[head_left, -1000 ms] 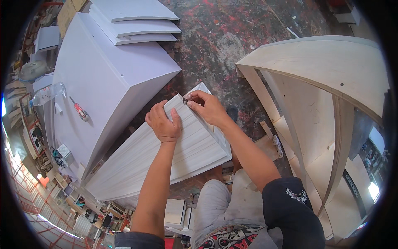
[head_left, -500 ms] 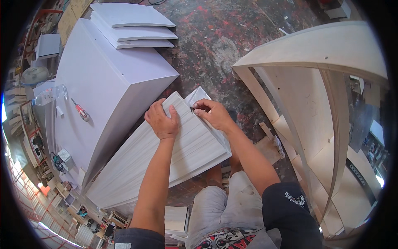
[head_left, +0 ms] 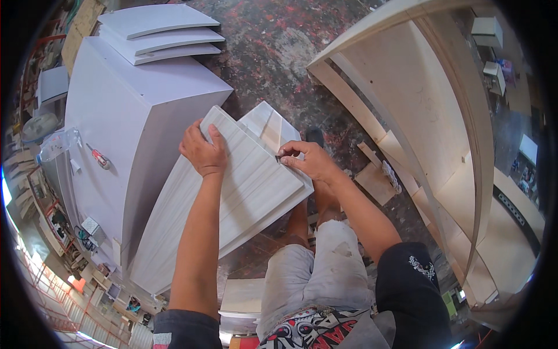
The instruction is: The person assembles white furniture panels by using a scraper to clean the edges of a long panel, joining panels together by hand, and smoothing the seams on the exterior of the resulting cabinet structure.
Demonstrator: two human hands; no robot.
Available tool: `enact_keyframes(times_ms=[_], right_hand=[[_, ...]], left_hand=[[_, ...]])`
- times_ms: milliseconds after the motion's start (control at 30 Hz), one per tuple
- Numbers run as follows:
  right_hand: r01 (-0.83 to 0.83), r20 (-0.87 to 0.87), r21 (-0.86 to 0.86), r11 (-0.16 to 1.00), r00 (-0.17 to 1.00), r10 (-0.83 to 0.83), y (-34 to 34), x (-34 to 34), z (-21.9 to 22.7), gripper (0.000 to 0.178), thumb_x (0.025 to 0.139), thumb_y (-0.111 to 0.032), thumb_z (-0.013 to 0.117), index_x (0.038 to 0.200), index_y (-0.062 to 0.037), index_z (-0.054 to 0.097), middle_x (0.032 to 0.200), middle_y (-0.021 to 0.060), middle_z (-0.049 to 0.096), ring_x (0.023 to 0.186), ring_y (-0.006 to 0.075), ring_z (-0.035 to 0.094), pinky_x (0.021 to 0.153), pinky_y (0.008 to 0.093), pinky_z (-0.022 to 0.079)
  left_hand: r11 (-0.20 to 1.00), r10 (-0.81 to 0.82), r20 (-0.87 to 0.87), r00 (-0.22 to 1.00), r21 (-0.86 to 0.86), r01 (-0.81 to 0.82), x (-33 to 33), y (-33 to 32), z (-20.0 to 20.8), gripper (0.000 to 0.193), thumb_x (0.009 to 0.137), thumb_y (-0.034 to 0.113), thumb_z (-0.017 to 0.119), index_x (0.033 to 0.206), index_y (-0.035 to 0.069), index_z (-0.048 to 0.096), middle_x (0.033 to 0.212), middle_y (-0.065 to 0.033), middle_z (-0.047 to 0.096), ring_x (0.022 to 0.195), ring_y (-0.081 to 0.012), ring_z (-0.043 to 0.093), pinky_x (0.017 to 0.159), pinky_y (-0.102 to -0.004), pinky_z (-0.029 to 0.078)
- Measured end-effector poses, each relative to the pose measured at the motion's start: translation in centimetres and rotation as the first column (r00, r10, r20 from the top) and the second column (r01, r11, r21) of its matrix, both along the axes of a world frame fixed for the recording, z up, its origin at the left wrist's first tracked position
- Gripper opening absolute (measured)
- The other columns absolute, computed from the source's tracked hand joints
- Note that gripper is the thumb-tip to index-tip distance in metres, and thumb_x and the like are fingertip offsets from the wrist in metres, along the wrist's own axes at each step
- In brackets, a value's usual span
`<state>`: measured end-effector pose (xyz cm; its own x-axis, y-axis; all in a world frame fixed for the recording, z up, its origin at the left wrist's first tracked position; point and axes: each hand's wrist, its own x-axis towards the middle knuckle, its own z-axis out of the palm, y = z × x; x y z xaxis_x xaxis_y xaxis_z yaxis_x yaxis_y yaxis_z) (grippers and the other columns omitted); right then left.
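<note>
A pale wood-grain panel (head_left: 232, 180), its long side tapering toward the lower left, lies at an angle in front of me. My left hand (head_left: 204, 150) grips its far-left edge, thumb on top and fingers bent over the side. At the panel's right edge, my right hand (head_left: 308, 160) pinches a small dark piece (head_left: 278, 158) against the rim; its kind is too small to make out. Beneath that edge, a white box-like part (head_left: 256, 119) sticks out, showing a light brown inner face.
A large white curved cabinet (head_left: 104, 122) stands left, bearing stacked curved panels (head_left: 163, 32), a red-handled screwdriver (head_left: 100, 157) and a clear plastic bottle (head_left: 58, 144). Right is a curved plywood frame (head_left: 430, 99). The floor (head_left: 279, 52) is dark and paint-stained.
My right hand has slid along the panel's edge toward me, away from the far corner. More of the white part beneath shows. The whole view has shifted a little.
</note>
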<state>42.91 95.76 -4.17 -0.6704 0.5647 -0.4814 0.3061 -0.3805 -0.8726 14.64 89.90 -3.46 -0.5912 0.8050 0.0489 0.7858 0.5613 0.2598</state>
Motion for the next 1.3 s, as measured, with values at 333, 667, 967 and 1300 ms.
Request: enact_keyframes(times_ms=[333, 667, 967, 1300], right_hand=[[-0.021, 0.104, 0.053, 0.998, 0.995, 0.015, -3.2, 5.3, 0.6, 0.022, 0.089, -0.026, 0.076, 0.109, -0.0147, 0.074, 0.101, 0.0003, 0.077, 0.095, 0.0162, 0.07, 0.096, 0.0336, 0.041], [-0.015, 0.108, 0.134, 0.991, 0.994, 0.001, -3.7, 6.3, 1.1, 0.02, 0.092, -0.024, 0.074, 0.109, -0.0156, 0.075, 0.1, 0.0007, 0.077, 0.095, 0.0154, 0.069, 0.096, 0.0327, 0.036], [0.027, 0.008, -0.015, 1.0, 1.0, -0.027, -3.8, 6.5, 0.0, 0.019, 0.089, -0.019, 0.075, 0.107, -0.0143, 0.076, 0.104, 0.0004, 0.076, 0.1, 0.0196, 0.061, 0.097, 0.0341, 0.048], [0.081, 0.05, -0.06, 0.995, 0.996, -0.078, -5.2, 6.7, -1.9, 0.022, 0.095, -0.023, 0.073, 0.113, -0.0106, 0.073, 0.101, 0.006, 0.076, 0.095, 0.018, 0.07, 0.093, 0.0346, 0.048]], left_hand=[[0.999, -0.012, -0.064, 0.998, 0.05, 0.015, -0.1, 0.1, -0.2, 0.05, 0.1, 0.048, 0.048, 0.121, 0.006, 0.064, 0.102, -0.0084, 0.061, 0.098, -0.0265, 0.057, 0.105, -0.0464, 0.033], [0.999, -0.012, -0.069, 0.998, 0.044, 0.015, -0.3, 0.1, -0.4, 0.055, 0.1, 0.049, 0.047, 0.124, 0.002, 0.063, 0.111, -0.0111, 0.064, 0.105, -0.0296, 0.059, 0.106, -0.0478, 0.033], [0.999, -0.009, -0.053, 0.999, 0.047, 0.011, -0.2, 0.2, -0.5, 0.054, 0.101, 0.049, 0.047, 0.123, 0.002, 0.063, 0.11, -0.0104, 0.063, 0.102, -0.0279, 0.059, 0.106, -0.0469, 0.033], [0.999, -0.017, -0.056, 0.998, 0.044, 0.019, -0.5, 0.1, -0.8, 0.055, 0.101, 0.05, 0.046, 0.124, 0.003, 0.063, 0.114, -0.0115, 0.065, 0.105, -0.0283, 0.06, 0.107, -0.0477, 0.033]])
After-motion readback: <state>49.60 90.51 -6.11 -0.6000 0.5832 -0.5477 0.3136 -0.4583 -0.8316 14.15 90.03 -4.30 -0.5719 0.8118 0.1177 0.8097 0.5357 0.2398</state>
